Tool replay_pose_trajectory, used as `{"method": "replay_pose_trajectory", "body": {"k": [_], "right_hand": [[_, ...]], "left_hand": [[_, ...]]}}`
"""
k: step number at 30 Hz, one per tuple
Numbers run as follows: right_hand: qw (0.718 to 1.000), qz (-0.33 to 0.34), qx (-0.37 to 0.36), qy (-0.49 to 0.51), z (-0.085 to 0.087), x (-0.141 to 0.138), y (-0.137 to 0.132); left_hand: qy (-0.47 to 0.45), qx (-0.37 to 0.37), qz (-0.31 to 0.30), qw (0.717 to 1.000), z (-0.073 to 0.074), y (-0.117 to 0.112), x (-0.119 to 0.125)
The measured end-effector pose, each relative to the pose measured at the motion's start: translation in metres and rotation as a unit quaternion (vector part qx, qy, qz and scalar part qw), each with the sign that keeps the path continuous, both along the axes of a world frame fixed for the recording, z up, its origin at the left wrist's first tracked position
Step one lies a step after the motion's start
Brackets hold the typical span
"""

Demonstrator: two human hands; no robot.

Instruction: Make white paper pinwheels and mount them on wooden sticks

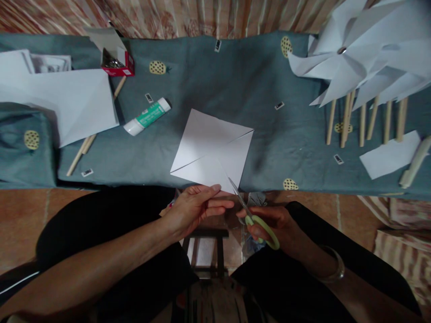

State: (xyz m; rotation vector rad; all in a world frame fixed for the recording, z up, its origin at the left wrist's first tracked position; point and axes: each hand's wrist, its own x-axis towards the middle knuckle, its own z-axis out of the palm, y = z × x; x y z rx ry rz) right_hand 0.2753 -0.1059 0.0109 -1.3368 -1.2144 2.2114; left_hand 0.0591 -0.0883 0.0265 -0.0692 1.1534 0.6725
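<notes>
A white paper square (210,143) rests on the cloth at the table's front edge, with slits running in from its left and right corners. My left hand (198,204) pinches its near edge, thumb on top and fingers underneath. In my right hand (274,224) are scissors (249,214) with yellow-green handles. Their blades lie at the paper's near corner, along a line that runs toward the middle. A green and white glue tube (148,116) lies on the cloth to the left of the paper.
Finished paper pinwheels (343,67) on wooden sticks lie at the right, near a paper piece (390,154). At the left are stacked white sheets (84,98), wooden sticks (77,157) and an open red box (117,63) of small metal pieces. A stool (220,251) stands below.
</notes>
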Motion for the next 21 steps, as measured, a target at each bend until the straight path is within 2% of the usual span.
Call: {"method": "replay_pose_trajectory", "body": {"k": [6, 15, 21], "right_hand": [[0.999, 0.0, 0.041, -0.019, 0.0008, -0.0008, 0.0016], [1.0, -0.006, 0.021, -0.016, -0.0028, 0.0006, -0.0009], [1.0, 0.021, 0.022, -0.009, -0.0015, 0.0003, 0.0044]], "left_hand": [[-0.005, 0.002, -0.01, 1.0, 0.0005, -0.0003, -0.0008], [-0.014, 0.019, -0.011, 1.0, -0.0039, -0.0027, -0.0023], [-0.024, 0.027, -0.017, 0.999, -0.0049, -0.0029, -0.0031]]}}
